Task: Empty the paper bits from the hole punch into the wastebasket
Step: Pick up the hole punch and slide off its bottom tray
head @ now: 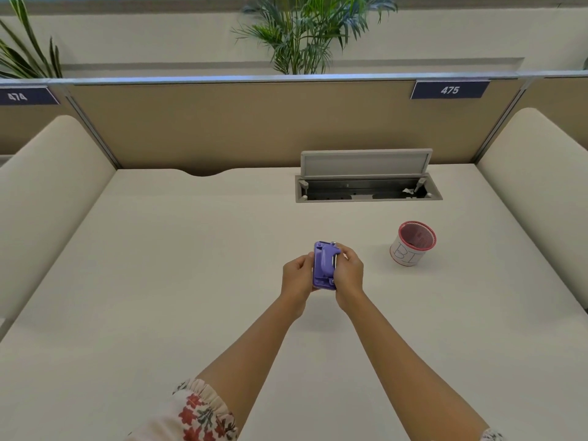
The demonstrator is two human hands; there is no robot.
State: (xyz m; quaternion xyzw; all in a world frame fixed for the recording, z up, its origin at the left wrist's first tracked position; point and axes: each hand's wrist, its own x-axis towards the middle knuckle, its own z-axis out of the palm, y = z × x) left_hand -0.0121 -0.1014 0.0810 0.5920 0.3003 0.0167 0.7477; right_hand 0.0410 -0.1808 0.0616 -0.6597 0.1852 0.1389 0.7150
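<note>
A small purple hole punch (pixel 323 264) is held above the middle of the desk between both hands. My left hand (pixel 297 276) grips its left side and my right hand (pixel 349 275) wraps its right side, fingers over the metal part. The wastebasket (pixel 412 244) is a small round red mesh cup with a white paper band lettered "BIN". It stands upright on the desk to the right of my hands, a short way off. No paper bits can be made out.
A cable tray (pixel 369 189) with its grey lid raised is sunk into the desk at the back right. Tan partition panels (pixel 222 128) and cream side dividers close in the white desk (pixel 159 265).
</note>
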